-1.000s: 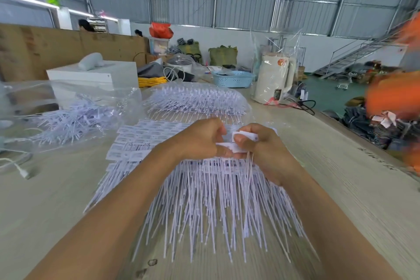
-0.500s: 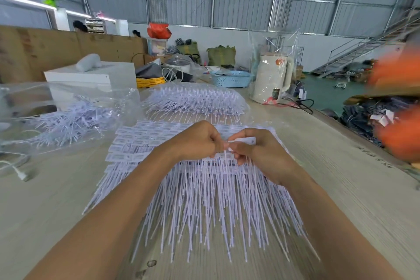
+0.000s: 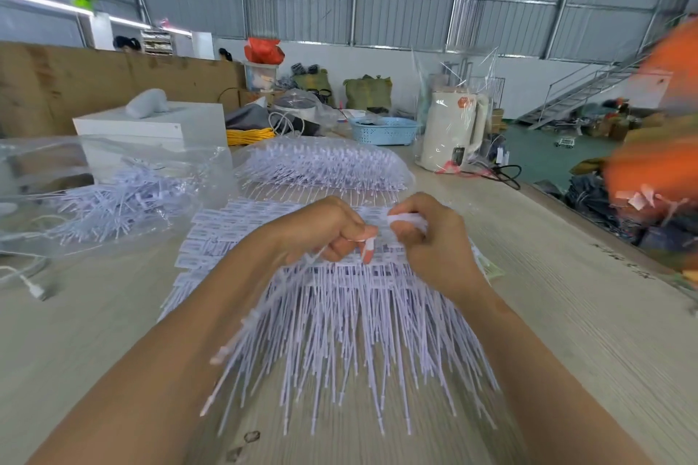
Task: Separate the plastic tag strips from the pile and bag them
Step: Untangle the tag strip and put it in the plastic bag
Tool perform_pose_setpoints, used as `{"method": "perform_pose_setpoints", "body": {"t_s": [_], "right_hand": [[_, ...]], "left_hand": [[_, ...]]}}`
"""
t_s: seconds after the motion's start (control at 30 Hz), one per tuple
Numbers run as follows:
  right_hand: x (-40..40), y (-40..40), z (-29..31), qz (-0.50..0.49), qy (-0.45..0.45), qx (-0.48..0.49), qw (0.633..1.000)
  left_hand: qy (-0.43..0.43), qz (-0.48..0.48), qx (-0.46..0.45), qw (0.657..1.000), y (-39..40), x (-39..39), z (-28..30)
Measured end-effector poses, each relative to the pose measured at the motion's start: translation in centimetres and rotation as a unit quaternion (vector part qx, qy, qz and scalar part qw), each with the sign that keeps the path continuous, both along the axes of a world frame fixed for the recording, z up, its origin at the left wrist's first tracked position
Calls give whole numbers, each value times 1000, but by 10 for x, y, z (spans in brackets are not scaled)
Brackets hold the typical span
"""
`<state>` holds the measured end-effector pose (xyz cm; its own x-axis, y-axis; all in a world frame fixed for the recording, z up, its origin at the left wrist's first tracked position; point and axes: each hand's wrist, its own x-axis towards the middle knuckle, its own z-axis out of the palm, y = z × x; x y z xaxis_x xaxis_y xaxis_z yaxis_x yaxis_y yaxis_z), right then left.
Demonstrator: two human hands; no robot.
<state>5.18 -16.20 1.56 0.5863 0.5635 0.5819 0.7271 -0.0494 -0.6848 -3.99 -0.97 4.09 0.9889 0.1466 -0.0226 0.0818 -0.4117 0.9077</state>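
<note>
A fanned pile of white plastic tag strips (image 3: pixel 340 332) lies on the wooden table, label heads away from me, thin tails toward me. My left hand (image 3: pixel 321 230) is curled over the label row and pinches a loose strip (image 3: pixel 264 317) whose blurred tail slants down to the left. My right hand (image 3: pixel 430 238) is beside it, fingers curled around a white strip head (image 3: pixel 406 218). A clear bag (image 3: pixel 113 192) with loose strips sits at left. A second clear bag (image 3: pixel 325 166) full of strips lies behind the pile.
A white box (image 3: pixel 151 128) stands at back left. A blue basket (image 3: pixel 383 130) and a white kettle in plastic (image 3: pixel 451 132) sit at the far end. A white cable plug (image 3: pixel 36 289) lies at left. Blurred orange shapes (image 3: pixel 657 170) fill the right edge, past the table.
My hands have drawn slightly apart. A single strip has come away in my left hand and swings out to the left. My right hand has lifted a white strip head.
</note>
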Motion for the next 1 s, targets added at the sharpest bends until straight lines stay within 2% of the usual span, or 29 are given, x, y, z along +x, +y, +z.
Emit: {"method": "perform_pose_setpoints", "body": {"t_s": [0.07, 0.17, 0.3, 0.4, 0.43, 0.47, 0.53, 0.6, 0.63, 0.7, 0.77, 0.9, 1.0], "right_hand": [[11, -7, 8, -26, 93, 65, 993], [15, -15, 21, 76, 252, 147, 954], [9, -6, 29, 143, 324, 111, 929], [13, -1, 44, 143, 370, 110, 912], [14, 2, 49, 145, 375, 111, 909], [14, 4, 53, 149, 378, 114, 906], [13, 12, 57, 150, 378, 137, 903], [10, 21, 56, 113, 364, 170, 909], [8, 27, 54, 92, 358, 188, 910], [3, 37, 48, 75, 364, 224, 901], [0, 46, 39, 73, 375, 231, 895], [-13, 60, 17, 105, 370, 132, 913], [-31, 77, 6, 151, 362, 59, 918]], "left_hand": [[3, 5, 26, 1000, 2, 0, 0], [-10, 78, 120, 990, -2, 8, -10], [-1, 68, 204, 977, -8, 12, -18], [-71, 99, 270, 955, -15, 9, -6], [-99, 107, 249, 958, -21, 8, -1], [-114, 100, 177, 972, -28, 6, 3], [-74, 38, -30, 996, -42, 3, 11], [-38, -8, -163, 986, -56, -2, 10], [-40, 4, -186, 982, -61, -3, 7], [-61, 77, -188, 977, -64, -8, 2], [-76, 155, -144, 974, -56, -14, -2], [-51, 222, -34, 973, -26, -45, -6], [-49, 264, -13, 963, -4, -73, -10]]}}
